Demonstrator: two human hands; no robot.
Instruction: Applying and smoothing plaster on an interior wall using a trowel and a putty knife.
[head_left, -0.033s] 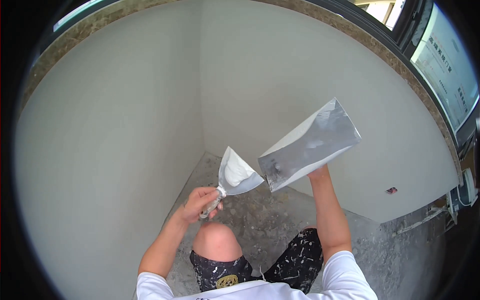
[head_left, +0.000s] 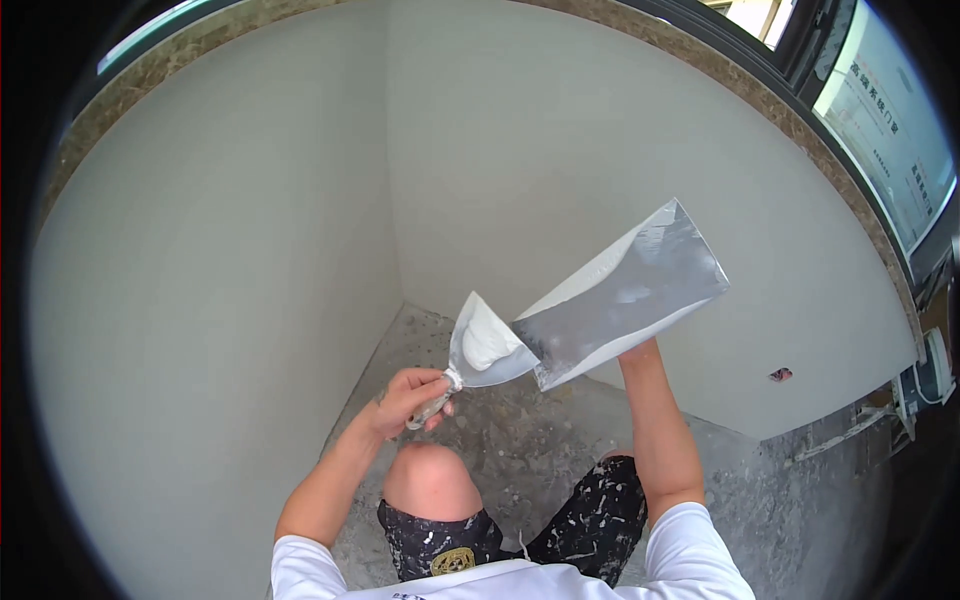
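Note:
My left hand [head_left: 412,396] is wrapped round the handle of a putty knife [head_left: 494,374]. A thick heap of white putty [head_left: 488,340] lies on its flared blade. To the right, a wide rectangular plastering trowel [head_left: 630,290] is held up with its flat metal face toward me, white putty smeared along both long edges. My right hand [head_left: 638,351] grips it from behind; most of the fingers and the handle are hidden by the plate. The knife blade's right corner meets or overlaps the trowel's near left end; whether they touch I cannot tell.
Two smooth pale walls meet at a corner [head_left: 398,260] ahead. Brown stone sills [head_left: 740,75] run along their tops, under dark-framed windows. A small socket hole [head_left: 780,375] sits low in the right wall. The concrete floor [head_left: 490,440] is dusty and spattered. Equipment [head_left: 925,370] stands far right.
The putty knife has shifted a little to the right, its corner now reaching the trowel's near end. The trowel has moved slightly right and down. Both hands keep their hold.

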